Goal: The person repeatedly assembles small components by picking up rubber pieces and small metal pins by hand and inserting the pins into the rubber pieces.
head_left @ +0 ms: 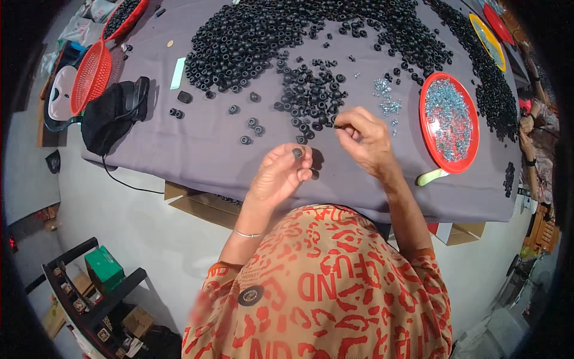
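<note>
— Looking from the biggest thing down: what carries all this?

— A long counter (179, 149) draped in grey cloth, with a huge heap of small black rubber rings (251, 42) spread across its far side, probably so they lie within easy reach. A smaller loose cluster of the same rings (311, 96) sits just beyond the hands.

— And that red dish?

— A round red plastic plate (424, 128) to the right, filled with small shiny metal pieces; a few more of them (388, 99) lie scattered on the cloth beside it. Off to the left stand a red mesh basket (89, 75) and a black cloth bag (107, 119).

— The hands?

— The left hand (278, 176) is raised just over the near edge, its fingers closed around one black ring (297, 153) at the fingertips, hole upward, I'd guess to receive something. The right hand (365, 137) hovers near it, fingers pinched narrow on a thin dark bit (339, 126).

— What is that bit?

— Too small to tell. The counter's far end is cut off, and a co-worker's arm (529, 137) barely shows at the right rim.
</note>
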Demonstrator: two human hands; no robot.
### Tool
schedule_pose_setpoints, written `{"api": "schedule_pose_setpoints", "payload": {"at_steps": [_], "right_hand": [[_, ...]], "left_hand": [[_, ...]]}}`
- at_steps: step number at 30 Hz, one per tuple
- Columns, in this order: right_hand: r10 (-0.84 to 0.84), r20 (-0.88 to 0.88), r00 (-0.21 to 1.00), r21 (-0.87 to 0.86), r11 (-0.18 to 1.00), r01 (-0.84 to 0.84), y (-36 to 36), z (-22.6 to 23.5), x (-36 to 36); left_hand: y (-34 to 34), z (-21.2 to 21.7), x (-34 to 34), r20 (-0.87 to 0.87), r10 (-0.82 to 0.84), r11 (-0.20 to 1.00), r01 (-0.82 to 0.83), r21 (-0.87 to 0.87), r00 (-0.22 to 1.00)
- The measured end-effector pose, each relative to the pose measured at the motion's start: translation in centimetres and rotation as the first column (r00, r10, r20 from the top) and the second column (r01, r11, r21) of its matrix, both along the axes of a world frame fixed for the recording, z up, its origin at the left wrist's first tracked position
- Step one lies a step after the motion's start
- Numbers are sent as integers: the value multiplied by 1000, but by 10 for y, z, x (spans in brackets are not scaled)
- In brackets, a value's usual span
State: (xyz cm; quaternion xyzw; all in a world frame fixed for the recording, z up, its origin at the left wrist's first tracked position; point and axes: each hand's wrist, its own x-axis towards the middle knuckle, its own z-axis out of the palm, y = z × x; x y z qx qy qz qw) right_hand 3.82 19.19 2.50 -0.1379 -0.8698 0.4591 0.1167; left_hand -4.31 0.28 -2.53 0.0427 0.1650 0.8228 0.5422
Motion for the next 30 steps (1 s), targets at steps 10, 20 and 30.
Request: {"api": "schedule_pose_setpoints", "payload": {"at_steps": [10, 20, 30], "right_hand": [[-127, -132, 983, -762, 648, -19, -14, 0, 33], [-126, -234, 964, -889, 428, -160, -24, 20, 61], [-124, -421, 899, -442, 893, -84, -34, 34, 75]], "left_hand": [[6, 26, 22, 29, -123, 983, 126, -131, 992], [14, 60, 34, 60, -180, 971, 187, -151, 982], [13, 73, 47, 48, -194, 964, 200, -175, 980]]}}
